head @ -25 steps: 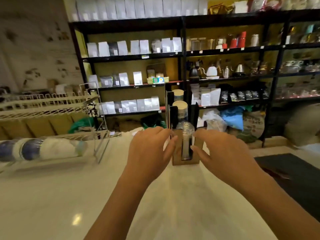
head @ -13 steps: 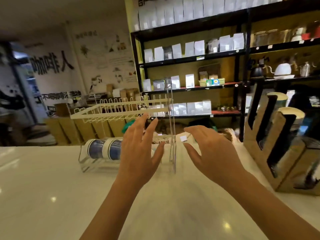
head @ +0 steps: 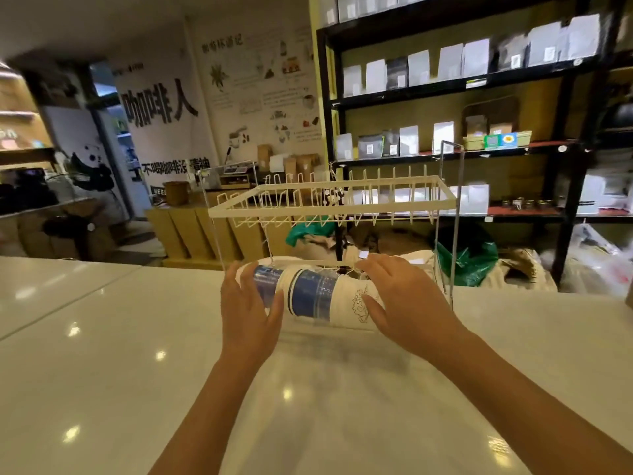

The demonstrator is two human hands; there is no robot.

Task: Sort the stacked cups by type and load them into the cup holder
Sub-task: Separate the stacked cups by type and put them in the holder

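A stack of nested cups [head: 313, 296] lies on its side in the bottom tier of a white wire rack [head: 329, 200] on the pale counter. The stack mixes clear cups with blue bands and white paper cups with a line drawing. My left hand [head: 248, 306] wraps round its left end. My right hand [head: 402, 303] grips the white right end, fingers over the top and thumb in front. The cup holder is out of view, apart from a brown sliver [head: 629, 298] at the right edge that may belong to it.
The rack's upper tier [head: 376, 192] hangs directly above the stack, with thin wire posts [head: 454, 217] at the right. Glossy white counter [head: 171, 371] stretches toward me and to the left. Dark shelves [head: 479, 80] of bags and boxes stand behind.
My view swung left, away from the cup holder, to the wire rack. Both hands left the holder, reached forward and took hold of the lying stack of cups.
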